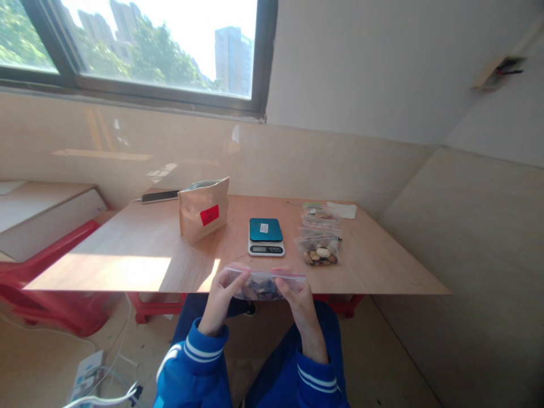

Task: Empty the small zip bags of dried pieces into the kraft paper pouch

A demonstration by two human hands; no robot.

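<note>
Daylight enters through the window (140,45) at 11 o'clock; the sky behind the buildings is overexposed to plain white. A bright sun patch falls on the wooden table (127,272) at 9 o'clock, with a narrower streak beside the kraft paper bag (204,209), whose shadow falls toward the viewer. The glossy wall panel (127,153) below the sill carries pale reflections and glare. The wall at 3 o'clock lies in even, softer shade. Wide-angle distortion bends the window frame and table edges, and detail softens toward the corners. The centre is reasonably sharp.
</note>
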